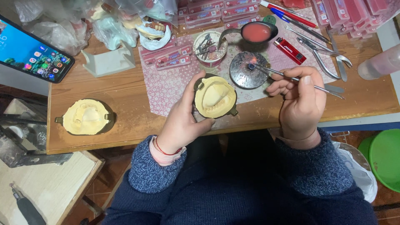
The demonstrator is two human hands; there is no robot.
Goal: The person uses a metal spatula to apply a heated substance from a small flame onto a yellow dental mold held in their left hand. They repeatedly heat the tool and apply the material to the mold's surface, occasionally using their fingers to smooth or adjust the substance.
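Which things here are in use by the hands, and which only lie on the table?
In use:
left hand holding plaster mould
right hand holding metal tool
small burner under the tool tip

Lying about:
second mould
phone
red lighter
pliers

Two plaster-filled flasks point(215, 97) point(86, 117), one phone point(31, 52), one lighter point(290, 51).

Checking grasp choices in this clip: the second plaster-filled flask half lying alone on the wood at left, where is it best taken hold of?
Take the flask half across its metal rim, fingers coming from above onto the bare sides between its two lugs. It lies flat, plaster up, with open table around it, so a top-down grip spares the plaster.
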